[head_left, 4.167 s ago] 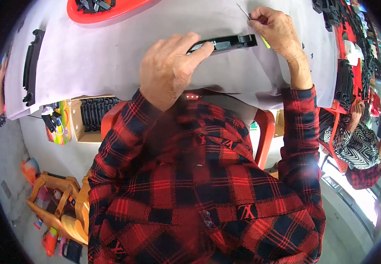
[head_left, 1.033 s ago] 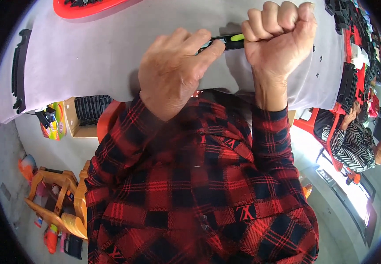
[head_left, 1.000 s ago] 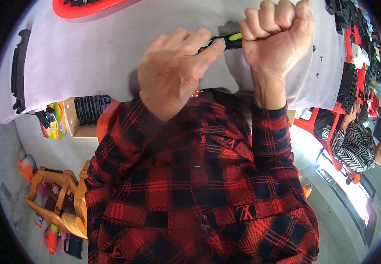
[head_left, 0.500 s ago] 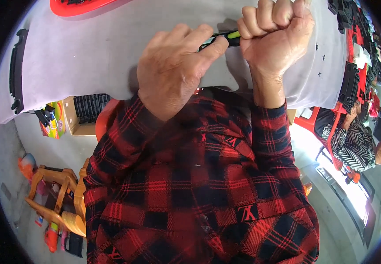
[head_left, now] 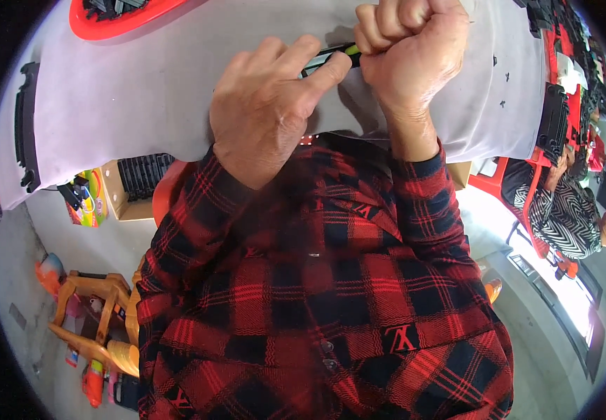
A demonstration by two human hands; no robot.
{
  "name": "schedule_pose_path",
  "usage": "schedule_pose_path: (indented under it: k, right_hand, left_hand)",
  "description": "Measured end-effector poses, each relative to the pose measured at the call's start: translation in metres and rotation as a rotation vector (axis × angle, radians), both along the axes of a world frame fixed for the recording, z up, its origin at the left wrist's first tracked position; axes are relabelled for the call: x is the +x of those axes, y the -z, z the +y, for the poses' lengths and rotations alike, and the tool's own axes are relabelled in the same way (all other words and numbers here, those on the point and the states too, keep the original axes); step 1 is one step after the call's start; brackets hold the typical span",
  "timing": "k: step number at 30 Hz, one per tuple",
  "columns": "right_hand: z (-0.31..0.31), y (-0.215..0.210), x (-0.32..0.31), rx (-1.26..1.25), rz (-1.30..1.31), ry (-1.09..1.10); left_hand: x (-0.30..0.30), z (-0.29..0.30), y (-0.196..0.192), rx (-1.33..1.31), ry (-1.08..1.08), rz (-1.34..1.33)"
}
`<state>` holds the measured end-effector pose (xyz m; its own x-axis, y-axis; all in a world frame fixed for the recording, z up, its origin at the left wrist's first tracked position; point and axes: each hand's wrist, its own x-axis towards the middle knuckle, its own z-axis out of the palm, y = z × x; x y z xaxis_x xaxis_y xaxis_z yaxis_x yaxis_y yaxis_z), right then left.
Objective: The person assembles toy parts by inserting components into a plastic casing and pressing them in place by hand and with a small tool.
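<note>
My left hand (head_left: 268, 105) lies over a long black plastic part (head_left: 317, 61) on the grey table (head_left: 142, 98), with its fingers pressing the part down; most of the part is hidden under the hand. My right hand (head_left: 408, 49) is clenched in a fist around a screwdriver with a green and black handle (head_left: 348, 49), right beside the left fingertips. The tool's tip is hidden between the hands. Both sleeves are red and black plaid.
A red tray (head_left: 117, 15) with black parts sits at the table's far left. A black part (head_left: 26, 126) lies along the left edge, and more black parts (head_left: 552, 115) are stacked at right. A cardboard box (head_left: 131, 182) of black parts stands under the table. A seated person (head_left: 562, 210) works at right.
Since 4.2 s ago my right hand has closed into a fist on the screwdriver and come up against my left hand. Over the last second both hands shifted slightly toward the far edge.
</note>
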<state>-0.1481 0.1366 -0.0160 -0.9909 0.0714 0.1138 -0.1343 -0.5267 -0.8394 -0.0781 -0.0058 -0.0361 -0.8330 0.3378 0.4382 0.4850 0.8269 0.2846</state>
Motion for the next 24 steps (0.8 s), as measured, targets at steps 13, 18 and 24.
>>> schedule_pose_path:
  k: [13, 18, 24]
  right_hand:
    - [-0.001, -0.003, 0.007, 0.057, 0.047, 0.005]
    - [0.008, -0.003, 0.003, -0.132, -0.023, -0.048]
    - [0.008, -0.002, 0.002, -0.103, -0.027, -0.048]
  left_hand:
    - [0.001, -0.002, 0.004, 0.057, 0.023, 0.017]
    - [0.002, -0.002, 0.004, 0.041, 0.009, 0.023]
    - [0.001, -0.001, 0.006, 0.067, 0.015, 0.044]
